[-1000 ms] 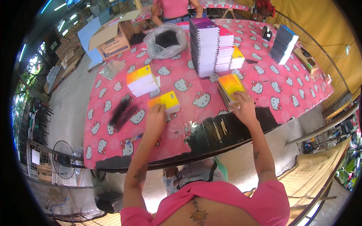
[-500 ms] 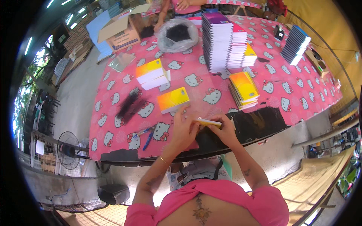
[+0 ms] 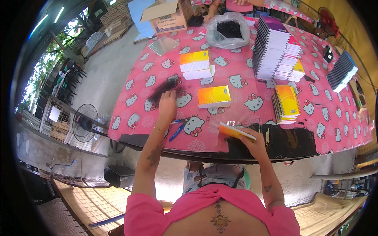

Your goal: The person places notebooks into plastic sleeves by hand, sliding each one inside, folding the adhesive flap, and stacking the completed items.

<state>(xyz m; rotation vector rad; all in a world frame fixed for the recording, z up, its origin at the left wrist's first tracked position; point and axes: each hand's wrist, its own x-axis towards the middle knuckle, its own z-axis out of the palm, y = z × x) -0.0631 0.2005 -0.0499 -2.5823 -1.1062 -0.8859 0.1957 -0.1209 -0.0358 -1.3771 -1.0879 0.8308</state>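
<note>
hands apart at the notebook table

left hand (image 3: 167, 105) reaches forward over the pink patterned tablecloth (image 3: 236, 84), its fingers lying on the near end of a bundle of black spiral coils (image 3: 164, 87). whether the fingers have closed around a coil or only rest on top cannot be told from this view. right hand (image 3: 255, 142) sits at the near table edge, closed around a thin orange-yellow notebook (image 3: 235, 131), which it holds tilted, its long edge pointing left and up, just above the worn black strip of the edge.

between the two hands a blue pen (image 3: 178, 129) lies on the cloth, near the left wrist. beyond it an orange-and-yellow pad (image 3: 214, 96) lies flat, and farther back stands a small stack of loose pads (image 3: 195, 65) with orange covers. to the right, a pile of bound yellow notebooks (image 3: 286, 104) rests well apart from the right hand. behind that rises a tall stack of spiral notebooks (image 3: 271, 48), and next to it a clear plastic bag (image 3: 228, 30) holds more black coils. a cardboard box (image 3: 165, 16) stands at the far left corner, and a row of dark notebooks (image 3: 341, 71) leans at the far right.
</note>
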